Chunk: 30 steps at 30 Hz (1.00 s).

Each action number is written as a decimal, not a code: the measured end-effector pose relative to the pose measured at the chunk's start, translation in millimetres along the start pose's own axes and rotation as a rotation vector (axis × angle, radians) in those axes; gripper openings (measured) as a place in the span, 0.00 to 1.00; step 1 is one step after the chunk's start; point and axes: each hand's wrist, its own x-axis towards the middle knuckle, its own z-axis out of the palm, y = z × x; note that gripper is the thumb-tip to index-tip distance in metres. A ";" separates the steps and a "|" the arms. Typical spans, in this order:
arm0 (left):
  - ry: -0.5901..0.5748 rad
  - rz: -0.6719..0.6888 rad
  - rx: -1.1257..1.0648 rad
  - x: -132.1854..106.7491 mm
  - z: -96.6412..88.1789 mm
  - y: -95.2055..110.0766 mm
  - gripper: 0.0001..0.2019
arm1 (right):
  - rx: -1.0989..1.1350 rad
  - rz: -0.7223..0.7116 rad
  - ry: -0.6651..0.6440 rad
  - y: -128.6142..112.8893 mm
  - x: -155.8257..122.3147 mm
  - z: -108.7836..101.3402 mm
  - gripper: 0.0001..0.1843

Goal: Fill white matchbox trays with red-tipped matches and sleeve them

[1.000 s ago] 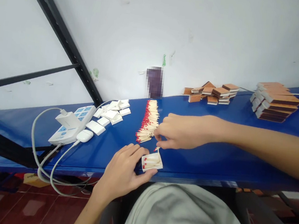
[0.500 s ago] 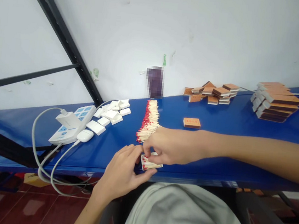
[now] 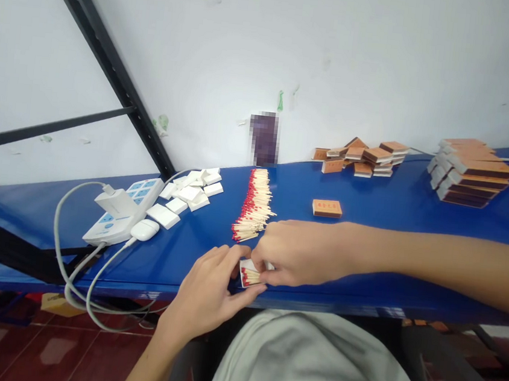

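Note:
A small white matchbox tray (image 3: 243, 272) lies near the front edge of the blue tabletop, with red-headed matches (image 3: 252, 277) in its visible left part. My left hand (image 3: 210, 289) grips the tray from the left, thumb along the near side and fingers at the far side. My right hand (image 3: 295, 255) reaches in from the right, its curled fingers closed over the tray's right part. Those fingertips touch the tray's contents, but what is between them is hidden. Just beyond the hands is a long pile of loose matches (image 3: 257, 203), heads to the left.
Several white trays (image 3: 188, 194) are heaped on the left beside a power strip (image 3: 114, 224) with cables. One orange matchbox (image 3: 326, 208) lies beyond my right forearm. More matchboxes are piled (image 3: 376, 156) and stacked (image 3: 475, 171) at the back right, near the wall.
My right fingers have slid slightly to the right across the tray, uncovering the match heads at its left end. My left hand stays on the tray, almost unmoved.

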 end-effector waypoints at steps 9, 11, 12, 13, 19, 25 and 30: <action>0.000 -0.001 0.003 1.6 0.1 -0.8 0.15 | -0.326 0.022 0.068 -5.2 2.1 7.1 0.12; 0.002 0.007 0.004 1.2 -0.2 -0.5 0.15 | -0.327 0.013 0.052 -6.5 0.8 6.8 0.13; 0.003 0.010 0.004 1.1 -0.3 -0.4 0.15 | -0.315 0.009 0.042 -7.3 0.1 6.5 0.14; 0.002 0.011 0.005 1.1 -0.3 -0.4 0.15 | -0.299 0.006 0.033 -8.0 -0.5 6.0 0.14; 0.003 0.013 0.001 0.4 -0.6 -0.6 0.15 | -0.213 0.017 0.021 -6.7 -0.3 3.4 0.15; 0.008 0.027 0.005 0.0 -2.0 1.3 0.14 | -0.111 -0.031 0.023 2.0 -1.8 0.1 0.14; -0.002 0.049 0.034 3.4 -2.2 2.4 0.14 | -0.074 0.007 -0.065 5.2 -4.2 0.3 0.13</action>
